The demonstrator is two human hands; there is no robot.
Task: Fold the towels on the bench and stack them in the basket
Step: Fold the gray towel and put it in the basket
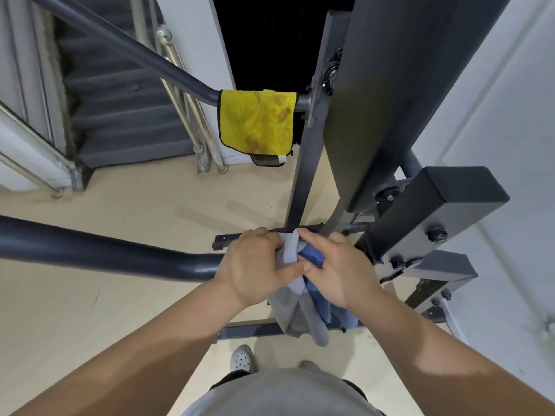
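Note:
A blue-and-grey towel [303,313] hangs bunched between my hands, its lower end drooping toward the floor. My left hand [255,265] grips its grey upper part, thumb pointing right. My right hand [336,265] pinches the blue fold at the top, right beside the left hand. A stained yellow towel [256,124] hangs draped over the upper dark bar of the exercise frame, farther off. No basket is in view.
A dark metal exercise frame [375,115] rises ahead and to the right, with a curved bar [105,250] running in from the left at hand height. Stairs with metal railings [126,115] lie at the upper left. My shoe [241,357] stands on the beige floor.

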